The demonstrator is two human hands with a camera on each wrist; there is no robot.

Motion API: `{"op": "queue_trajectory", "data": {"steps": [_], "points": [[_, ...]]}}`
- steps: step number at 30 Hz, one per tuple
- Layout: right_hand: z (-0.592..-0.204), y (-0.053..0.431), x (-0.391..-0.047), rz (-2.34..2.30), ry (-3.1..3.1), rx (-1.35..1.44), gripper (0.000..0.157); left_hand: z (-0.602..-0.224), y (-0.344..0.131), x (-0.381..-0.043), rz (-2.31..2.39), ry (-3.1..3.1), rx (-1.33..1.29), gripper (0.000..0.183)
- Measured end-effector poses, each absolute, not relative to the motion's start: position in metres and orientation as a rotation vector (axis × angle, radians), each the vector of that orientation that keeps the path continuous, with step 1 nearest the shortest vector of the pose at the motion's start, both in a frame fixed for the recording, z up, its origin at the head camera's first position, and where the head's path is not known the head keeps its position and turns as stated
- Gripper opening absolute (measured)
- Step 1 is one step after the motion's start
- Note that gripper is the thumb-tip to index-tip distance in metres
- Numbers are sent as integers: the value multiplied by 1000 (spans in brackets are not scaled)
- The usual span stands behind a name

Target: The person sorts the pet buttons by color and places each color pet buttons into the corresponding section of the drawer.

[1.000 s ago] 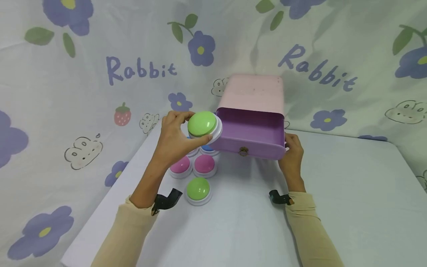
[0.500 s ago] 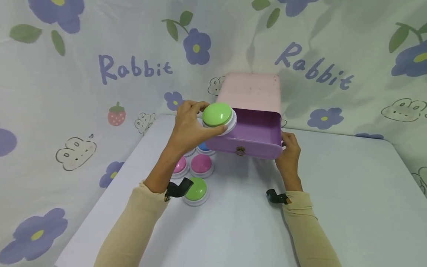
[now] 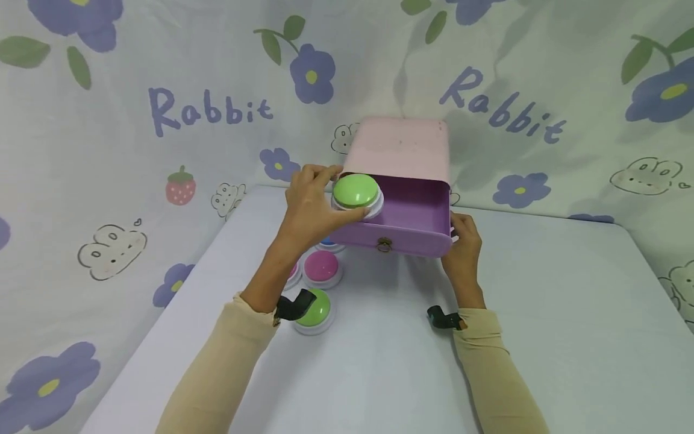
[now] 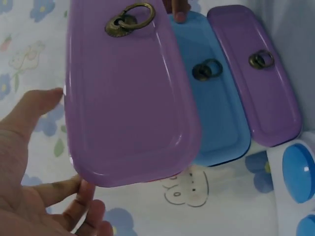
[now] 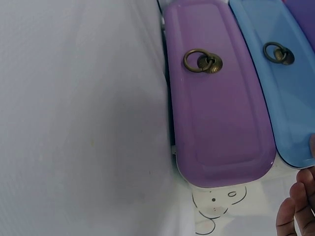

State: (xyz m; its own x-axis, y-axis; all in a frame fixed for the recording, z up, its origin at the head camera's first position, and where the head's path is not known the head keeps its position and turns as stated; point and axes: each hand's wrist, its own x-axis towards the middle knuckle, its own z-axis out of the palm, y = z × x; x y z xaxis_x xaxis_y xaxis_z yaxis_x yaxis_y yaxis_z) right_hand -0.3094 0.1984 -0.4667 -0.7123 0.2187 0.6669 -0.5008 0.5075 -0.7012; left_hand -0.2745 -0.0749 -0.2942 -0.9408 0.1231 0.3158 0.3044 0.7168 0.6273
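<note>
- Above the left end of the rectangular purple drawer [image 3: 414, 239], the left hand [image 3: 310, 208] grips a round green-and-white button [image 3: 355, 191].
- Beside its right edge, the right hand [image 3: 463, 244]; finger grip unclear.

The head view is bright, both wrist views dimmer (shadows soft).

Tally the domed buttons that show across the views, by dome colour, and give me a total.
Green: 2 (held green button, green button on the table)
Pink: 2 (pink button in plain view, partly hidden pink button)
Blue: 2 (upper blue button, lower blue button)
Total: 6
</note>
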Motion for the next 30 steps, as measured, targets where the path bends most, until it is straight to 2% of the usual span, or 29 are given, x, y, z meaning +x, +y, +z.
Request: {"op": "queue_trajectory", "data": {"steps": [13,30], "points": [[-465,198,-309,1263,-2010,229,40,-315,-84,-247,-1187,-2351,-439,49],[-465,198,-309,1216,-2012,227,36,-386,-136,-199,-1271,-2532,-239,53]]}}
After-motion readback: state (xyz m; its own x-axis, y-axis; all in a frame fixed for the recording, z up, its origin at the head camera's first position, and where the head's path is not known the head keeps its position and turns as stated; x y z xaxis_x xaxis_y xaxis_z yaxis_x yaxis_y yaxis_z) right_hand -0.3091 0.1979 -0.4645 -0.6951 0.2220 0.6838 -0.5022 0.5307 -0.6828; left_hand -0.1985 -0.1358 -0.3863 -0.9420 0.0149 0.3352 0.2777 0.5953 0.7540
